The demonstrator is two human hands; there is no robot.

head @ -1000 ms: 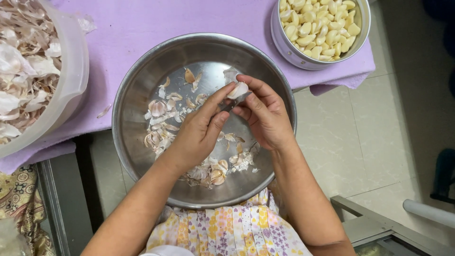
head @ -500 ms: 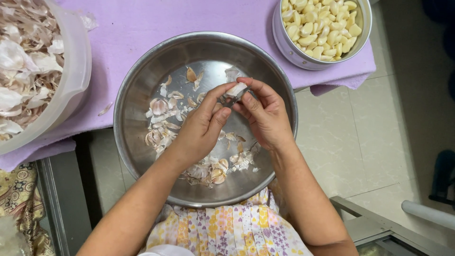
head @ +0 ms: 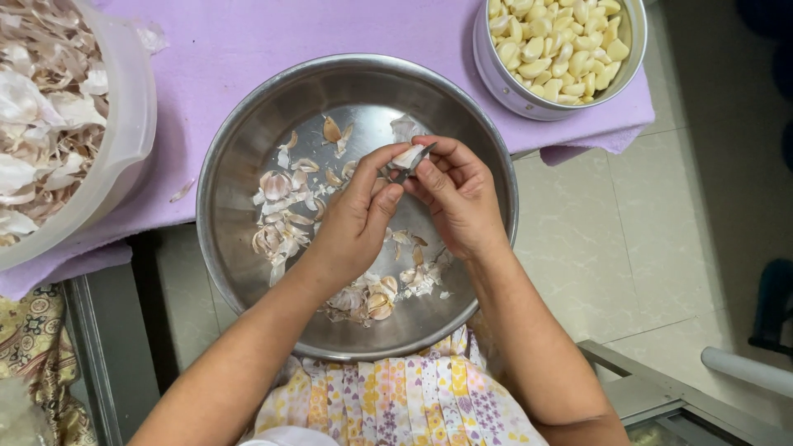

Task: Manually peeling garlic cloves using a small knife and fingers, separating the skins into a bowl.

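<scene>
The steel bowl point(head: 248, 165) on my lap holds loose garlic skins point(head: 281, 223) along its left side and a smaller heap of skins and bits point(head: 372, 299) near my wrists. Up at the right, on the purple cloth point(head: 248, 41), a round metal tin point(head: 512, 87) is filled with peeled cloves point(head: 557, 49), pale yellow and bare. At the left edge a translucent plastic tub point(head: 124, 140) is heaped with papery husks point(head: 41, 107) (white and brownish, piled up to the rim).

Over the middle of the bowl my left hand point(head: 355, 227) pinches a garlic clove point(head: 406, 157) between thumb and fingertips, closed on it from the left. My right hand point(head: 462, 202) is clenched around a small knife point(head: 415, 163), only its grey blade showing, the tip laid against the clove.

Against the view a second ago, the clove was plainly white and rounded between my fingertips with no blade to be seen; now the blade crosses it and the clove sits lower in my grip. The bowl, the tin and the tub lie as they did.
</scene>
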